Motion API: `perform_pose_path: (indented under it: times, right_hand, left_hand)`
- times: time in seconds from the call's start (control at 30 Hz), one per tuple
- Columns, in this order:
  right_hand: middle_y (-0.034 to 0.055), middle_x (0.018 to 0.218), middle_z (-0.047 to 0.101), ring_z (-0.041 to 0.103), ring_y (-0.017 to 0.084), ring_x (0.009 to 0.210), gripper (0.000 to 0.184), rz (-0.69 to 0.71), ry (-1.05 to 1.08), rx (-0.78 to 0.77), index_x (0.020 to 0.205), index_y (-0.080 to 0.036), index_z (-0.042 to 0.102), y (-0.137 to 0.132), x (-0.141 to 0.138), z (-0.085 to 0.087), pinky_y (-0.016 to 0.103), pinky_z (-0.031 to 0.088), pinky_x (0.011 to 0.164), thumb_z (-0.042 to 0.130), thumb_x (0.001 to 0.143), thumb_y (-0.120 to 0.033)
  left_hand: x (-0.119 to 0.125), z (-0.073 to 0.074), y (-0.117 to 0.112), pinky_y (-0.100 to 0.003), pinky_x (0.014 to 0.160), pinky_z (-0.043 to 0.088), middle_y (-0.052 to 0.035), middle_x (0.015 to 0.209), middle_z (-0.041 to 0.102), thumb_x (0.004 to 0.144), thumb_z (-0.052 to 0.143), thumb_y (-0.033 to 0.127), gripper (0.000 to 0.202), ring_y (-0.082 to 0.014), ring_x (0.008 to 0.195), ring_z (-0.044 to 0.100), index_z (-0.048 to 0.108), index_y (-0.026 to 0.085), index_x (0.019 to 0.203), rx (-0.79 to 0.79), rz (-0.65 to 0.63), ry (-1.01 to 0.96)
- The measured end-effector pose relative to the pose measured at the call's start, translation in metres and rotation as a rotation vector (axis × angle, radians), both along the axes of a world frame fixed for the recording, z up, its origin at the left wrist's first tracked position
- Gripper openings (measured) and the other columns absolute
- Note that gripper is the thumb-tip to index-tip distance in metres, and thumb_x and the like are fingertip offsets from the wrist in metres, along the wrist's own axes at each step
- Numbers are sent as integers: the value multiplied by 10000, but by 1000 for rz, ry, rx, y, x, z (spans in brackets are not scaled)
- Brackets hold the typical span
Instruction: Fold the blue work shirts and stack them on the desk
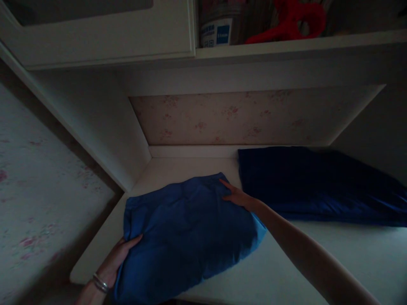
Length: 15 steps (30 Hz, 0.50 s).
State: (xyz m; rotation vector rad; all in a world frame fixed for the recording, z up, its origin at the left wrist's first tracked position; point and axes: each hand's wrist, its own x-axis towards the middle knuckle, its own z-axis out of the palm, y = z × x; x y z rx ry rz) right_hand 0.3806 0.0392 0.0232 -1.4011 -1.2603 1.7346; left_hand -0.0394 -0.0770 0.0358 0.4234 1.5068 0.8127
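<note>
A blue folded piece of cloth (187, 228), perhaps a garment with a waistband-like far edge, lies on the white desk surface (318, 258), tilted toward the lower left. My left hand (119, 256), a bracelet on its wrist, grips the cloth's left edge, thumb on top and the other fingers hidden beneath. At the upper right corner, my right hand (235, 195) touches the cloth with its fingers spread apart along the edge. Behind and to the right lies a darker blue folded cloth (305, 182), apart from both hands.
Above the desk runs a white shelf (286, 47) holding a labelled clear container (216, 34) and a red scissors-like item (295, 21). A white cabinet door (111, 40) hangs at upper left. Flowered wallpaper (34, 182) covers the left wall.
</note>
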Motion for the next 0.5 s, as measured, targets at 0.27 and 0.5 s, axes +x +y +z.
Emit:
perform_pose_path:
  times: [0.27,0.5]
  right_hand:
    - [75,1123,705,710,227,815,870,-111,-52,16,1497,-302,305,18,30,19,418,594,752,592,715,-51]
    - [51,1121,706,704,202,835,854,-300,24,229,1486,-320,322,19,144,134,416,584,810,601,733,-28]
  left_hand:
    - [35,37,35,-443,802,593,-95,995,760,710,765,195,667,-308,899,719,517,214,1329,90,-10,52]
    - [135,127,101,-487,775,570,-27,816,771,873,581,238,477,-291,814,719,519,147,1337,133,-134,29]
